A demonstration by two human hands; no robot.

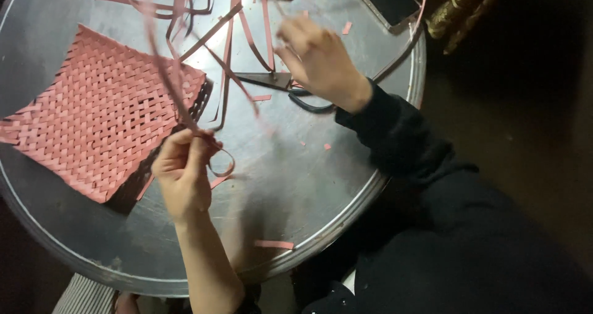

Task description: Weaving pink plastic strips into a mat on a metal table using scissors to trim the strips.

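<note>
Count of things on the round metal table (pixel 296 184)

One woven pink mat (pixel 105 113) lies at the left part of the table, and one pair of scissors (pixel 278 82) lies near the table's middle. One dark flat phone-like device (pixel 390 0) is at the far edge. Two hands are above the table — one left hand (pixel 182 175) and one right hand (pixel 318 61). The loose pink strips (pixel 247 36) at the far side are many and cross each other, so an exact number cannot be told. About six small pink scraps (pixel 275 245) lie scattered on the table — one near its front edge.
</note>
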